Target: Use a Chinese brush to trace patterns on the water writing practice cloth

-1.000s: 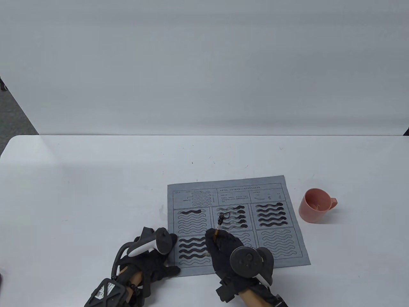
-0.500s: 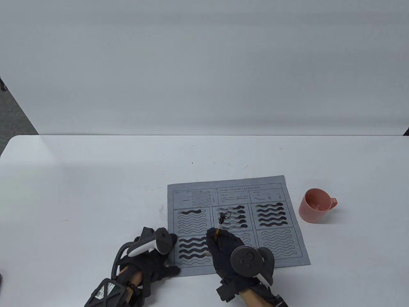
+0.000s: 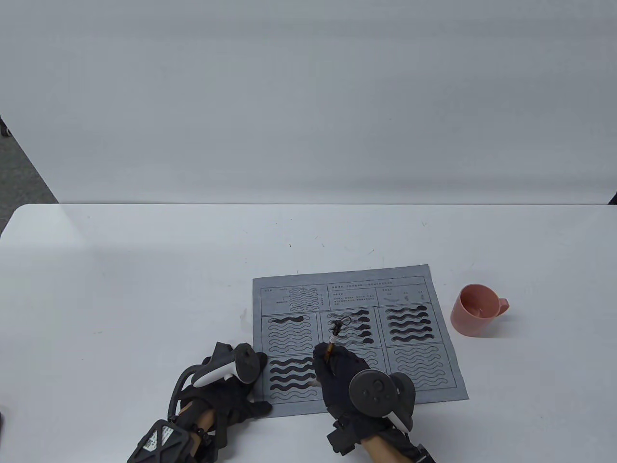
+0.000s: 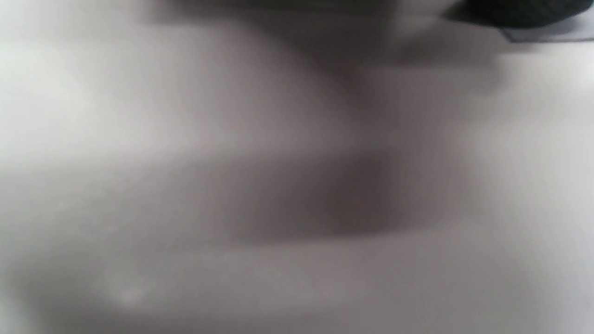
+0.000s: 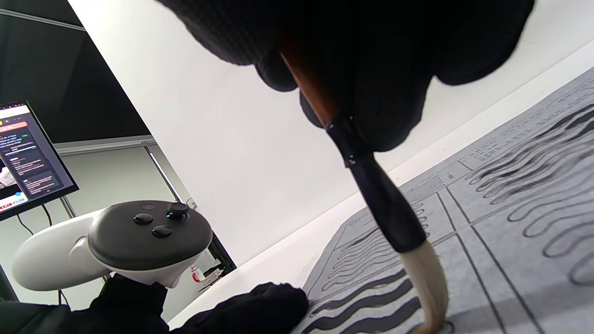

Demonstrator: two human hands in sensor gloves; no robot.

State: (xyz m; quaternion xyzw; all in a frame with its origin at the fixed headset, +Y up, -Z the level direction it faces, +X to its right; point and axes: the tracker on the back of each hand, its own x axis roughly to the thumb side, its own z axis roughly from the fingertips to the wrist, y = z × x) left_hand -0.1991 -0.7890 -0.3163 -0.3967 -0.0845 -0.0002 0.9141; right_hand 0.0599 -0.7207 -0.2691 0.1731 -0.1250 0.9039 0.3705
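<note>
The grey water-writing cloth printed with wavy line patterns lies near the worktop's front edge, right of centre. The gloved right hand grips the brown-handled Chinese brush, its pale bristle tip bent onto the cloth's front-left panel. The gloved left hand rests flat, fingers on the cloth's front-left corner, holding nothing. A pink plastic cup sits just off the cloth's right edge.

Grey cloth with black waves; pink cup.
</note>
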